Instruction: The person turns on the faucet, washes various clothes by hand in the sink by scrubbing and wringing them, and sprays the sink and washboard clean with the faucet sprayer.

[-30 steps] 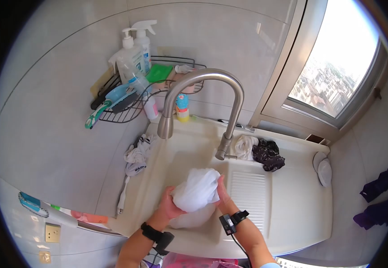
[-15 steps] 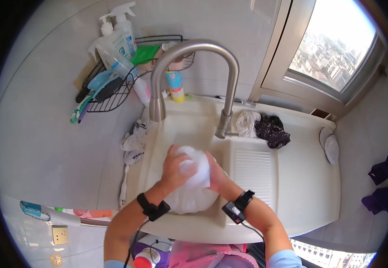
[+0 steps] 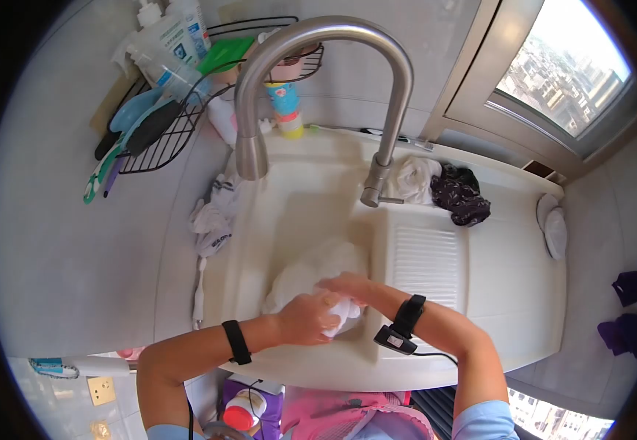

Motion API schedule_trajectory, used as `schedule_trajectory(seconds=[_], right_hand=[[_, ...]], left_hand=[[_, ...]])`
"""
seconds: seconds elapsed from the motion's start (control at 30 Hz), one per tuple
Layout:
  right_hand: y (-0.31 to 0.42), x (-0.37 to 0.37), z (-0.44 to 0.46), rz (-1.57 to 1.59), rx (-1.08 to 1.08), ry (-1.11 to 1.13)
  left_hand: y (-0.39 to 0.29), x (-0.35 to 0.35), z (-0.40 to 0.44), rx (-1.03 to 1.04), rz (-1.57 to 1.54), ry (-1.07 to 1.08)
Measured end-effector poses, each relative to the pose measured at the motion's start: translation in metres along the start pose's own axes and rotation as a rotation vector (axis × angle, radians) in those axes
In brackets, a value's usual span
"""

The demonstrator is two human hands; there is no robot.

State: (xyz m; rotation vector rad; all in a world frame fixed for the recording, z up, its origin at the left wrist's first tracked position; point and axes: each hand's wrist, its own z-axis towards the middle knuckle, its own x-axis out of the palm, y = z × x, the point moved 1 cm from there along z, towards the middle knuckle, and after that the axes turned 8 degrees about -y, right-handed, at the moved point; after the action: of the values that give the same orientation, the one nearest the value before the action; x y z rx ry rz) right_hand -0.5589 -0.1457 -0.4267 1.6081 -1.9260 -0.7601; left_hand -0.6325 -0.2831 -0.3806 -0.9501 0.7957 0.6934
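Over the sink basin [image 3: 289,213], both hands are closed around a wet-looking white cloth [image 3: 346,314]. My left hand [image 3: 307,320] is wrapped round its near side in a fist. My right hand [image 3: 348,287] grips it from the far side, fingers partly hidden behind the left. Below and beyond them a larger whitish mass [image 3: 326,260] lies in the basin; whether it is fabric or suds I cannot tell. The curved faucet [image 3: 252,150] stands over the basin, and no stream of water shows.
To the right is a ribbed drainboard [image 3: 426,268]. Behind it lie a white cloth bundle [image 3: 414,180] and a dark patterned cloth [image 3: 461,198]. White socks [image 3: 212,220] rest on the left rim. A wire rack [image 3: 168,150] holds bottles and brushes.
Both hands have moved down toward the near edge of the basin and now grip the cloth more tightly. The white bundle between them looks smaller and more squeezed. The view has shifted slightly.
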Motion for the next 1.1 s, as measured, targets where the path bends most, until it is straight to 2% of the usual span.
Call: schedule_trajectory(seconds=[0.03, 0.1, 0.17, 0.23, 0.27, 0.33, 0.4, 0.5, 0.53, 0.63, 0.67, 0.77, 0.8, 0.83, 0.87, 0.93, 0.97, 1.03, 1.1], right_hand=[[-0.017, -0.003, 0.003, 0.171, 0.045, -0.035], [-0.039, -0.025, -0.005, 0.501, -0.013, -0.194], [-0.077, -0.063, -0.014, 0.913, -0.077, -0.363], [-0.088, -0.098, -0.051, 1.072, -0.182, -0.358], [-0.094, -0.115, -0.07, 1.112, -0.243, -0.351], [-0.108, -0.148, -0.102, 1.228, -0.419, -0.416], [-0.115, -0.177, -0.128, 1.343, -0.635, -0.563], [-0.122, -0.207, -0.165, 1.383, -0.883, -0.728], [-0.134, -0.221, -0.166, 1.381, -0.982, -0.774], [-0.121, -0.211, -0.179, 1.536, -0.663, -0.808], [-0.12, -0.202, -0.173, 1.371, -0.576, -0.917], [-0.115, -0.154, -0.134, 0.862, -0.561, -0.868], [-0.105, -0.137, -0.123, 0.76, -0.534, -0.671], [-0.092, -0.117, -0.114, 0.653, -0.507, -0.477], [-0.075, -0.095, -0.106, 0.528, -0.512, -0.415], [-0.052, -0.051, -0.086, 0.32, -0.494, -0.228], [-0.046, -0.032, -0.076, 0.232, -0.471, -0.104], [-0.027, 0.002, -0.073, -0.208, -0.549, -0.207], [-0.025, 0.028, -0.056, -0.123, -0.605, -0.502]], left_hand=[[0.015, 0.008, -0.01, 0.034, -0.014, 0.055], [0.029, 0.006, -0.014, -0.131, -0.123, 0.13], [0.031, 0.002, -0.027, -0.551, -0.32, 0.188], [0.059, 0.041, -0.073, -0.485, -0.242, 0.625], [0.073, 0.067, -0.108, -0.374, -0.118, 0.774], [0.086, 0.092, -0.132, -0.312, 0.004, 0.876], [0.091, 0.095, -0.124, -0.421, -0.011, 0.802], [0.081, 0.099, -0.091, -0.453, 0.095, 0.907], [0.081, 0.094, -0.082, -0.508, -0.006, 0.797], [0.097, 0.071, -0.068, -0.671, -0.22, 0.459], [0.105, 0.062, -0.064, -0.72, -0.245, 0.349], [0.087, -0.015, -0.018, -1.046, -0.45, -0.006], [0.079, -0.034, -0.007, -1.153, -0.568, -0.141], [0.064, -0.053, 0.008, -1.154, -0.643, -0.301], [0.049, -0.071, 0.024, -1.142, -0.714, -0.464], [0.025, -0.101, 0.053, -0.968, -0.728, -0.66], [0.01, -0.117, 0.068, -0.959, -0.706, -0.697], [-0.017, -0.145, 0.095, -0.908, -0.694, -0.797], [-0.038, -0.171, 0.116, -0.82, -0.709, -0.916]])
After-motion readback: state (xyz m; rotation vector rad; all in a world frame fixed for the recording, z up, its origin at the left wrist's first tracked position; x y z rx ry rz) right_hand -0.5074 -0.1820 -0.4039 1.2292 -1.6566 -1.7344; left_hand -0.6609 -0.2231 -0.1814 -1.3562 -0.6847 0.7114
